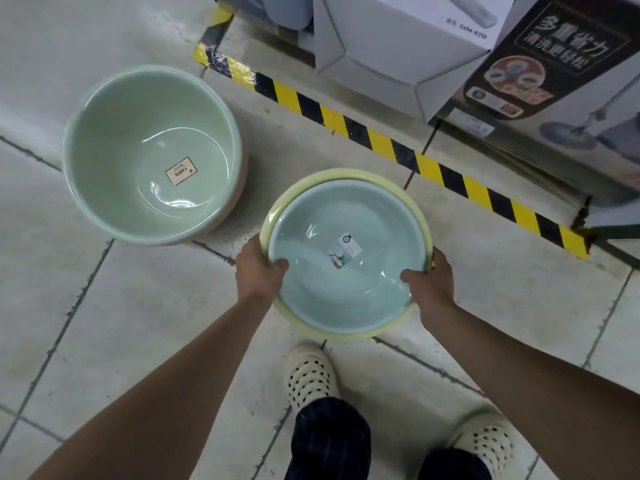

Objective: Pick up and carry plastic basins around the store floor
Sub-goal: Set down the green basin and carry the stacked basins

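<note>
Gripping the rims, our left hand (259,268) and right hand (431,282) held blue basin (346,299) nested in yellow basin (346,174), thumbs inside; green basin (138,133) sat on floor (138,306).

Glossy smooth plastic blue basin (349,271) and green basin (138,140) (paper labels inside); floor tiles (104,323) seemingly matt

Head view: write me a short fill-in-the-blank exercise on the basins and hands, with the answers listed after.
The left hand and right hand grip a stack of ____ nested basins.
The blue basin lies nested ____ the yellow basin.
The green basin stands on the tiled ____, held by no hand.
The floor tape is striped yellow and ____.
Missing words: two; inside; floor; black.
</note>
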